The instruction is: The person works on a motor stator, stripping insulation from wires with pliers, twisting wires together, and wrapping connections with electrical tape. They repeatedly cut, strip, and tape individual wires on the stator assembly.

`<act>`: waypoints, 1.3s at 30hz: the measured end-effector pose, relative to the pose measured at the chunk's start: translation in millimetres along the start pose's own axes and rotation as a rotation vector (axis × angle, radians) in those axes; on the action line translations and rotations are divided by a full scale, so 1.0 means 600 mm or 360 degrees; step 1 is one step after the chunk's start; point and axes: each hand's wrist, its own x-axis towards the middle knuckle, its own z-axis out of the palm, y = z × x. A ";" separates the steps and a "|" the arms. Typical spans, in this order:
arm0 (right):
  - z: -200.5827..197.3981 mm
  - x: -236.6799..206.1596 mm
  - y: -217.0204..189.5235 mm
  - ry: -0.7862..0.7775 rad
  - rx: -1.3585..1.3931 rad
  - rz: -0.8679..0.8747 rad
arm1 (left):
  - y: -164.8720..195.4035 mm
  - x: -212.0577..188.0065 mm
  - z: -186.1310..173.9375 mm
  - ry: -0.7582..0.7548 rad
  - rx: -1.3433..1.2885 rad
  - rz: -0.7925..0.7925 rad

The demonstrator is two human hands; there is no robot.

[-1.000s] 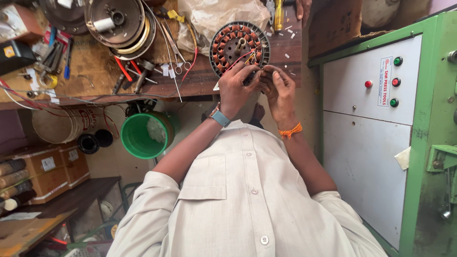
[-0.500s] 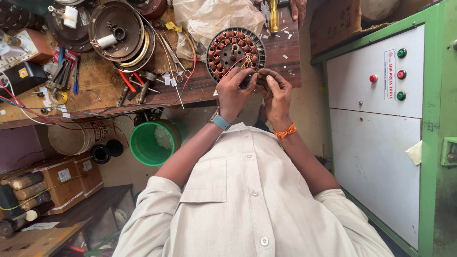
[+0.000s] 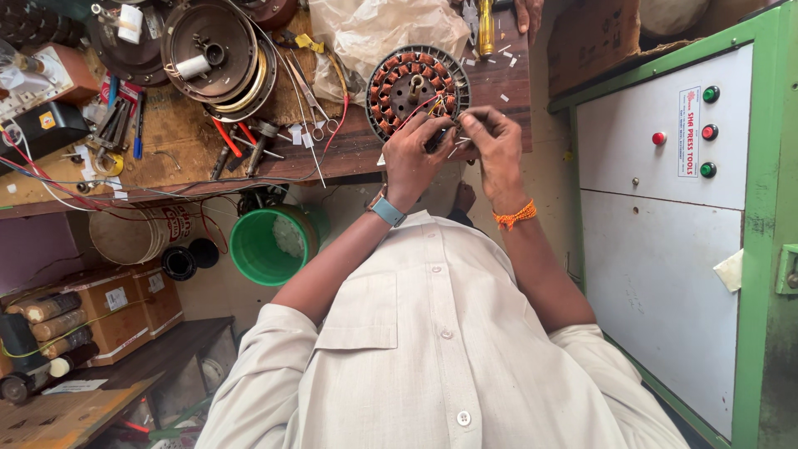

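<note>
- Wound stator (image 3: 418, 87) lies at the workbench (image 3: 166, 150) front edge, touching both hands.
- Left hand (image 3: 413, 154) and right hand (image 3: 496, 141) — fingers together, apparently pinching its wire leads (image 3: 424, 104).

Both hands, left (image 3: 413, 156) and right (image 3: 495, 143), shifted nearer stator (image 3: 418, 87) rim; fingers now pinch wire ends closer together.

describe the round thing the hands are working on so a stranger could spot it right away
Find the wooden workbench at the top; at its near edge, left of the green-framed cabinet, lies the round stator. The left hand and right hand meet at it. Only it has a ring of copper coils.
</note>
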 end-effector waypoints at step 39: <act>-0.010 0.014 -0.065 -0.0471 -0.1625 -0.1650 | -0.001 0.030 -0.019 -0.0321 0.0020 -0.0145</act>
